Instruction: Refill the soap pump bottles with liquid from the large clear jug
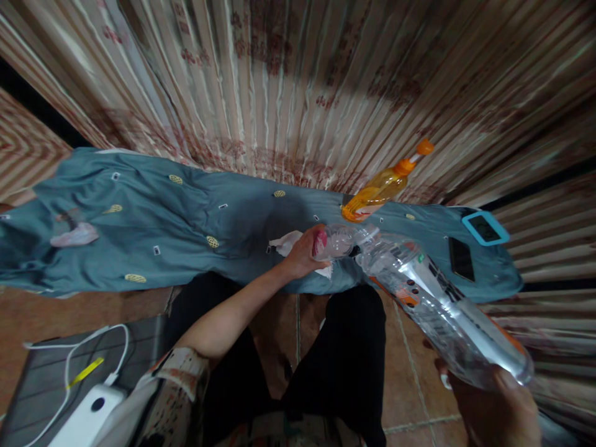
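My left hand (302,256) is closed round a small clear plastic bottle (341,241) with a pink patch near its base, tipped on its side with its neck to the right. At lower right my right hand (498,400) grips the bottom end of a large clear plastic bottle (437,310) with a silver and orange label. That bottle slants, its neck end up and left, meeting the small bottle's mouth; whether they touch I cannot tell. No clear liquid level shows in either. A white tissue (285,242) lies under and beside my left hand.
Behind the bottles stands an orange pump bottle (375,192) on the blue-green cloth (186,217). To the right lie a phone (460,259) and a blue-framed digital clock (485,228). A crumpled pale piece (74,236) is at left; a white power strip (88,416) sits lower left. Pleated curtains (279,93) hang behind.
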The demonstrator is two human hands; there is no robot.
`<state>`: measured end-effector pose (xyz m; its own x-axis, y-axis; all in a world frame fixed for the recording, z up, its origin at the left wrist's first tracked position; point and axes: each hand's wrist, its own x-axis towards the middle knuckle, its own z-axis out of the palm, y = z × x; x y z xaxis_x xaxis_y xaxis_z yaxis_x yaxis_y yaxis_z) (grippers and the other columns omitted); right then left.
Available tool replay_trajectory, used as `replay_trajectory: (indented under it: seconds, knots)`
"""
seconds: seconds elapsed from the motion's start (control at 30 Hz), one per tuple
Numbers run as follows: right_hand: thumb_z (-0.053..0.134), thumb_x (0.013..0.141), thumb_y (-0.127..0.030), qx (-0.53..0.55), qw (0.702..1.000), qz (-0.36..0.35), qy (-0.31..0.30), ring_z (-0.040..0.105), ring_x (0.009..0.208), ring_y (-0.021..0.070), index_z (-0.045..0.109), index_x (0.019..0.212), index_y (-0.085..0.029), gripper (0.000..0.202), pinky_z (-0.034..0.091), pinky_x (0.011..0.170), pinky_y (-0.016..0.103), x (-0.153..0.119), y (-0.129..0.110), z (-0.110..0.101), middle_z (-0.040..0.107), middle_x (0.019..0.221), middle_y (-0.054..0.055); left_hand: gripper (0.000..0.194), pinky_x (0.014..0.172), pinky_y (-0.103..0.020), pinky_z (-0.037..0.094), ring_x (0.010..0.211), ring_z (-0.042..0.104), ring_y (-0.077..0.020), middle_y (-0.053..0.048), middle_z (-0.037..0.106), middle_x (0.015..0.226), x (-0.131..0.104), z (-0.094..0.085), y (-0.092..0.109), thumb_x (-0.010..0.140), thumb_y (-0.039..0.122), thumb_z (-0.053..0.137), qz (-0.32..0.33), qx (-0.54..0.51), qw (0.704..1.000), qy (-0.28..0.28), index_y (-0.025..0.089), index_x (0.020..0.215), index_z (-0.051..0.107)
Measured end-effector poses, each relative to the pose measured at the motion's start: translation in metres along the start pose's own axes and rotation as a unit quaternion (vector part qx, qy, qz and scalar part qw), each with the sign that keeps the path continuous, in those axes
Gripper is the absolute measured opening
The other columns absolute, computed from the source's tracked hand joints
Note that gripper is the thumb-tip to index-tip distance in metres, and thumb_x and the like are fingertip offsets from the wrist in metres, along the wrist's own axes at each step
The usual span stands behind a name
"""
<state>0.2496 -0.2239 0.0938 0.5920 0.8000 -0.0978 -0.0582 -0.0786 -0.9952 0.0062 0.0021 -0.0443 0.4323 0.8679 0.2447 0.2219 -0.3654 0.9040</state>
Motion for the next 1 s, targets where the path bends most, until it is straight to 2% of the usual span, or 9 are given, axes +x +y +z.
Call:
replay_trajectory:
  seconds: [0.3, 0.47, 0.6, 0.7, 0.83, 1.0]
  knots:
    - [0.081, 0.064, -0.048, -0.014, 1.000, -0.011, 0.010, 0.065, 0.071, 0.0248, 0.075, 0.119, -0.029, 0.059, 0.047, 0.045, 0.030, -0.004, -0.004, 0.009, 0.070, 0.104, 0.009, 0.096, 0.120, -0.054, 0.040, 0.139, 0.052, -0.0348, -0.015, 0.053, 0.149, 0.001, 0.000, -0.002, 0.064, 0.030, 0.088, 0.005, -0.004, 1.000, -0.008, 0.021, 0.146, 0.038]
    - [0.081, 0.061, -0.049, -0.014, 1.000, 0.001, 0.020, 0.066, 0.074, 0.0266, 0.074, 0.121, -0.029, 0.063, 0.047, 0.045, 0.032, -0.003, -0.003, 0.006, 0.068, 0.111, 0.009, 0.096, 0.118, -0.055, 0.041, 0.136, 0.054, -0.0350, -0.015, 0.055, 0.147, 0.000, 0.001, -0.002, 0.065, 0.031, 0.088, 0.003, -0.006, 1.000, -0.006, 0.022, 0.146, 0.038]
    - [0.082, 0.065, -0.048, -0.011, 1.000, -0.008, 0.007, 0.065, 0.074, 0.0249, 0.073, 0.122, -0.028, 0.060, 0.045, 0.046, 0.030, -0.005, -0.005, 0.008, 0.067, 0.103, 0.007, 0.097, 0.118, -0.055, 0.041, 0.137, 0.053, -0.0356, -0.013, 0.054, 0.148, 0.001, 0.001, -0.002, 0.064, 0.031, 0.088, 0.006, 0.000, 1.000, -0.002, 0.024, 0.147, 0.037]
    - [0.079, 0.069, -0.048, -0.016, 1.000, -0.003, 0.005, 0.064, 0.075, 0.0238, 0.073, 0.122, -0.028, 0.058, 0.045, 0.048, 0.029, -0.007, -0.007, 0.010, 0.069, 0.103, 0.007, 0.097, 0.119, -0.055, 0.041, 0.137, 0.053, -0.0359, -0.015, 0.054, 0.148, 0.001, 0.001, 0.000, 0.064, 0.030, 0.088, 0.001, 0.003, 1.000, -0.003, 0.022, 0.146, 0.038]
    - [0.080, 0.068, -0.049, -0.023, 1.000, -0.010, -0.004, 0.065, 0.075, 0.0239, 0.074, 0.121, -0.028, 0.057, 0.046, 0.048, 0.029, -0.007, -0.008, 0.011, 0.070, 0.104, 0.008, 0.097, 0.119, -0.053, 0.041, 0.138, 0.052, -0.0356, -0.017, 0.053, 0.148, 0.001, 0.001, 0.001, 0.063, 0.028, 0.089, -0.003, -0.004, 1.000, -0.005, 0.018, 0.145, 0.038]
    - [0.081, 0.067, -0.049, -0.017, 1.000, -0.009, -0.012, 0.064, 0.072, 0.0230, 0.072, 0.123, -0.028, 0.061, 0.046, 0.046, 0.029, -0.007, -0.009, 0.012, 0.070, 0.100, 0.006, 0.097, 0.119, -0.055, 0.040, 0.139, 0.052, -0.0354, -0.015, 0.053, 0.149, 0.000, 0.000, 0.001, 0.064, 0.029, 0.089, -0.003, -0.007, 1.000, -0.006, 0.021, 0.146, 0.038]
